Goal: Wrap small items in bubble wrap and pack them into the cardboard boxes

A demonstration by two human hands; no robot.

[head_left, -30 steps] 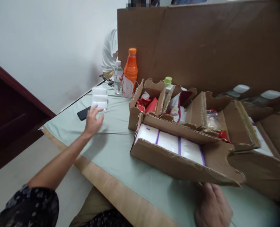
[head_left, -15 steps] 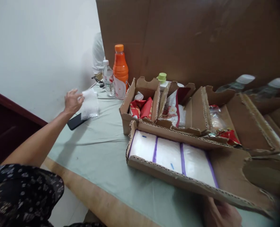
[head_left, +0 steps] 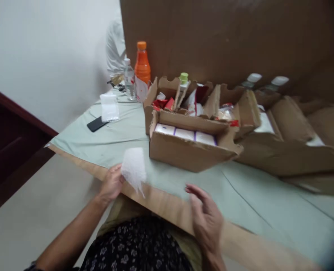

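Observation:
My left hand (head_left: 112, 185) is closed on the left edge of a whitish, translucent bubble wrap bag (head_left: 134, 167), held up over the table's front edge. The bag is slightly blurred. My right hand (head_left: 208, 216) is to the right of it, fingers apart and holding nothing, also at the front edge. Beyond both hands stands a long cardboard box (head_left: 180, 154) with white, purple-edged packs (head_left: 185, 133) inside. More of the whitish bags (head_left: 109, 107) lie at the table's left, partly over a black phone (head_left: 96, 124).
Behind the long box, a row of cardboard compartments (head_left: 253, 113) holds red and white packets. An orange bottle (head_left: 142, 67) and a clear bottle (head_left: 129, 82) stand at the back left. A large brown panel (head_left: 212, 37) rises behind. Part of a person in white (head_left: 116, 49) shows beyond it.
My left hand has come back from the pile, bringing one bubble wrap bag towards me. My right hand has left the long box's front and moved left. The view has shifted.

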